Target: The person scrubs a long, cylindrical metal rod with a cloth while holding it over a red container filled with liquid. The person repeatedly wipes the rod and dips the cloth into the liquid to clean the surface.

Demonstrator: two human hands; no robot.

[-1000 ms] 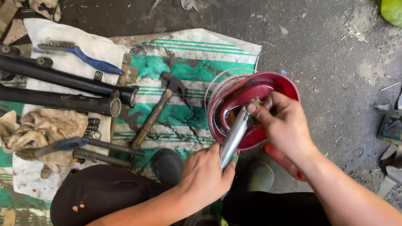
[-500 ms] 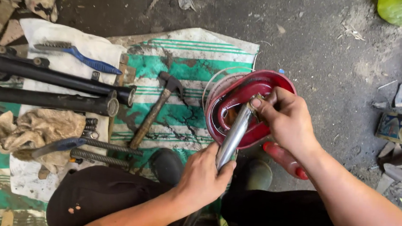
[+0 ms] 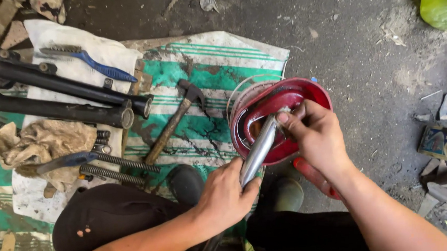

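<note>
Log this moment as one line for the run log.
left hand: grips metal tube | right hand: pinches tube's top end | tube: over red bowl | nearby: hammer, wire brush, two black tubes

A shiny chrome metal tube (image 3: 259, 151) slants up and away from the person, its lower part wrapped in the left hand (image 3: 225, 195) and its upper end poking over a red plastic bowl (image 3: 316, 93). The right hand (image 3: 313, 133) pinches the tube's top end with thumb and fingertips, covering the tip so I cannot tell what sits there. The bowl stands on the dirty floor beside a green-and-white striped mat, its rim bent out of round, its glossy dark-red inside holding something I cannot make out.
</note>
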